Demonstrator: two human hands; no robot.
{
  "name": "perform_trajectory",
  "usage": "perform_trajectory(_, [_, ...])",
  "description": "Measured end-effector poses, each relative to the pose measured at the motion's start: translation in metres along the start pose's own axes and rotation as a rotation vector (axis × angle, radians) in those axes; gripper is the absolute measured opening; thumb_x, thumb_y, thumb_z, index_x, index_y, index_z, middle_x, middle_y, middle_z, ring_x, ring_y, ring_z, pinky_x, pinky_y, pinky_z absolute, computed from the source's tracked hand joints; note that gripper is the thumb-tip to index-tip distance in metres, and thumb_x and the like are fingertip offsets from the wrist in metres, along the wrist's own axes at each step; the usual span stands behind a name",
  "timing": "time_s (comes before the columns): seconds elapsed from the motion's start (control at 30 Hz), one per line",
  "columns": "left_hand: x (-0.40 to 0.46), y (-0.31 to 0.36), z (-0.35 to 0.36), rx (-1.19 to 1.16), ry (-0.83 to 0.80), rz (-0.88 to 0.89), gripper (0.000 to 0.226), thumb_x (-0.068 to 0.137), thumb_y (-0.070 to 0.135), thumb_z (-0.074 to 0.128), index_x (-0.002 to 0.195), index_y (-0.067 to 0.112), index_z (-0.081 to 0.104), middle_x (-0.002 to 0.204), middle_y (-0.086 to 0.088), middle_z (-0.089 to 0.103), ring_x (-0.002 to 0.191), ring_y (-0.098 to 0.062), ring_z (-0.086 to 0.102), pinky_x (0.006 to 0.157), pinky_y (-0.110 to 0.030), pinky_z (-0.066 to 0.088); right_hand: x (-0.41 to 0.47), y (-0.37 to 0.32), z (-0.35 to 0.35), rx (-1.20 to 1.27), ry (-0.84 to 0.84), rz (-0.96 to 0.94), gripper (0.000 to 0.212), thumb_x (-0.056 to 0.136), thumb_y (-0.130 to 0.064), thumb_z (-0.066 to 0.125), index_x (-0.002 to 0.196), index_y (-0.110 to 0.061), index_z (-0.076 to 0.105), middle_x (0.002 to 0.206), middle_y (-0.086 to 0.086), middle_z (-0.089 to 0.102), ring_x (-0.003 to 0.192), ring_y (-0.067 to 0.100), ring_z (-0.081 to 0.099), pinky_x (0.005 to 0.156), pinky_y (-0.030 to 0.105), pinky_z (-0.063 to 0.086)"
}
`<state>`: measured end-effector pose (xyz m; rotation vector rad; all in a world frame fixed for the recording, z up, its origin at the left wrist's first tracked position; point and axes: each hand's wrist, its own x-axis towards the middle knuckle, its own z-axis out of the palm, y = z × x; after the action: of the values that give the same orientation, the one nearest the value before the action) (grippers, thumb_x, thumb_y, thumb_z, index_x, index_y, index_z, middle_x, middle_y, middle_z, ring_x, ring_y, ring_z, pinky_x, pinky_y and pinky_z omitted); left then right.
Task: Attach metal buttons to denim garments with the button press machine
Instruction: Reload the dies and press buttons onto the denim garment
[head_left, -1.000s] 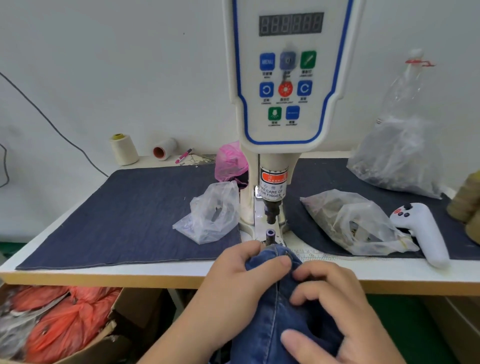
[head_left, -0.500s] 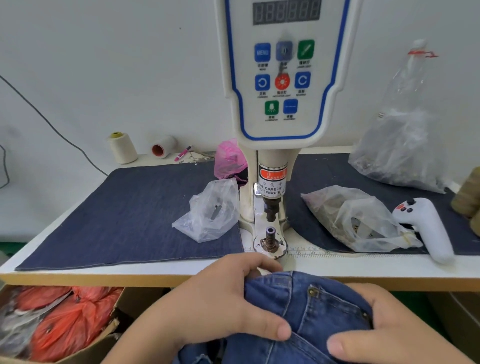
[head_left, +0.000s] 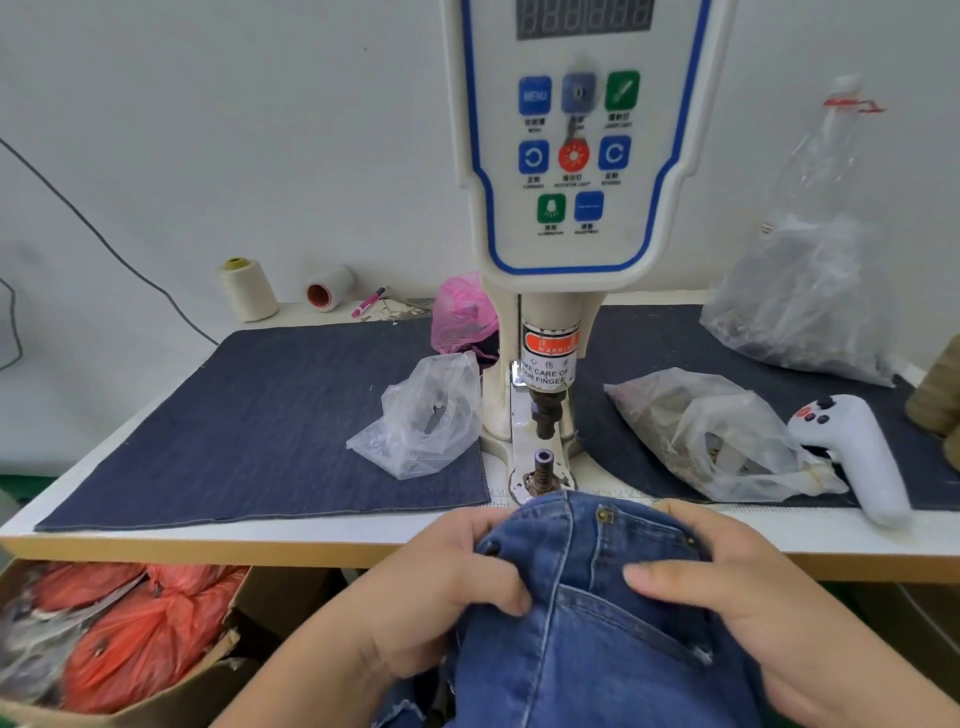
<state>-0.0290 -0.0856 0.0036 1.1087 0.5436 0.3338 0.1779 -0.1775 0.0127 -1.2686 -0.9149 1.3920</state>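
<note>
Left hand (head_left: 447, 587): fingers curled, gripping the denim garment (head_left: 587, 623) at its left fold, thumb tip on top of the cloth.
Right hand (head_left: 727, 587): clamped on the garment's right side, thumb lying across the top, fingers wrapped round the far edge.
Garment: blue jeans, bunched between both hands at the table's (head_left: 260, 535) front edge; its top fold just reaches the machine's base plate. Seams w/ light stitching run down the middle.
Rivets: brass rivet (head_left: 604, 515) near the top fold, a smaller one (head_left: 690, 541) to the right by the pocket edge.
Press machine (head_left: 576, 156): white, blue-trimmed control panel, straight ahead; red warning label on the column.
Upper die (head_left: 545, 413): raised, apart from the lower die (head_left: 543, 464), which stands bare just beyond the cloth.
Table cover: dark denim mat (head_left: 260, 415) on both sides of the machine.
Left of machine: clear plastic bag (head_left: 426, 415), pink bag (head_left: 462, 312) behind it; 2 thread cones (head_left: 248, 288) and a pink pen (head_left: 368, 302) near the wall.
Right of machine: clear bag w/ small parts (head_left: 717, 436), white handheld controller (head_left: 852, 452) beside it, big clear bag (head_left: 810, 291) at the back.
Below table, left: cardboard box (head_left: 171, 686) w/ red-orange bags (head_left: 130, 629).
</note>
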Motion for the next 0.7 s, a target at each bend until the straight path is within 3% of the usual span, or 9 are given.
perform_trajectory(0.07, [0.003, 0.004, -0.002, -0.056, 0.038, -0.033, 0.060, 0.060, 0.008, 0.068, 0.114, -0.015, 0.059, 0.118, -0.032, 0.058, 0.105, -0.040, 0.055, 0.098, -0.052, 0.041, 0.009, -0.001, 0.002, -0.048, 0.033, 0.000, 0.028, 0.059, -0.005, 0.082, 0.082, -0.018, 0.076, 0.088, 0.016, 0.075, 0.078, 0.028, 0.073, 0.065, 0.034, 0.054])
perform_trajectory(0.2, [0.011, 0.011, -0.003, -0.160, 0.159, -0.126, 0.049, 0.077, 0.027, 0.074, 0.118, 0.000, 0.069, 0.121, -0.022, 0.067, 0.107, -0.036, 0.065, 0.094, -0.040, 0.051, 0.031, -0.001, 0.001, -0.035, 0.140, 0.017, 0.024, 0.064, 0.004, 0.078, 0.075, -0.017, 0.072, 0.078, 0.014, 0.073, 0.067, 0.024, 0.070, 0.061, 0.031, 0.051])
perform_trajectory(0.3, [0.018, 0.012, -0.005, -0.173, 0.294, -0.099, 0.051, 0.074, 0.019, 0.070, 0.119, -0.004, 0.066, 0.114, -0.026, 0.068, 0.092, -0.034, 0.066, 0.080, -0.036, 0.055, 0.043, 0.000, 0.002, -0.040, 0.181, 0.013, 0.027, 0.066, 0.009, 0.074, 0.081, -0.013, 0.069, 0.076, 0.012, 0.072, 0.065, 0.023, 0.068, 0.062, 0.033, 0.051])
perform_trajectory(0.37, [0.023, 0.013, -0.010, -0.158, 0.375, -0.058, 0.057, 0.064, 0.009, 0.073, 0.119, -0.003, 0.063, 0.103, -0.028, 0.064, 0.081, -0.032, 0.062, 0.070, -0.034, 0.053, 0.047, 0.000, 0.002, -0.065, 0.195, -0.013, 0.031, 0.067, 0.010, 0.074, 0.072, -0.020, 0.069, 0.075, 0.010, 0.072, 0.066, 0.021, 0.068, 0.066, 0.035, 0.050])
perform_trajectory(0.5, [0.029, 0.014, -0.016, -0.137, 0.434, 0.002, 0.044, 0.062, 0.003, 0.068, 0.106, 0.000, 0.062, 0.088, -0.023, 0.064, 0.070, -0.029, 0.061, 0.060, -0.030, 0.051, 0.050, -0.001, 0.005, -0.024, 0.141, -0.070, 0.031, 0.050, -0.005, 0.081, 0.070, -0.025, 0.069, 0.074, 0.004, 0.071, 0.064, 0.016, 0.066, 0.061, 0.031, 0.048])
perform_trajectory(0.63, [0.031, 0.013, -0.021, -0.138, 0.417, 0.028, 0.043, 0.058, 0.001, 0.066, 0.101, 0.003, 0.063, 0.084, -0.021, 0.065, 0.067, -0.029, 0.062, 0.059, -0.030, 0.052, 0.053, 0.000, 0.004, 0.043, 0.107, -0.103, 0.033, 0.049, -0.016, 0.091, 0.077, -0.020, 0.074, 0.083, 0.009, 0.072, 0.072, 0.019, 0.068, 0.070, 0.033, 0.050])
perform_trajectory(0.7, [0.032, 0.012, -0.024, -0.132, 0.402, 0.054, 0.046, 0.057, -0.001, 0.066, 0.103, 0.003, 0.063, 0.087, -0.021, 0.066, 0.070, -0.029, 0.063, 0.062, -0.032, 0.054, 0.054, 0.000, 0.006, 0.014, 0.138, -0.157, 0.031, 0.049, -0.026, 0.086, 0.077, -0.021, 0.074, 0.082, 0.005, 0.072, 0.073, 0.015, 0.068, 0.068, 0.027, 0.052])
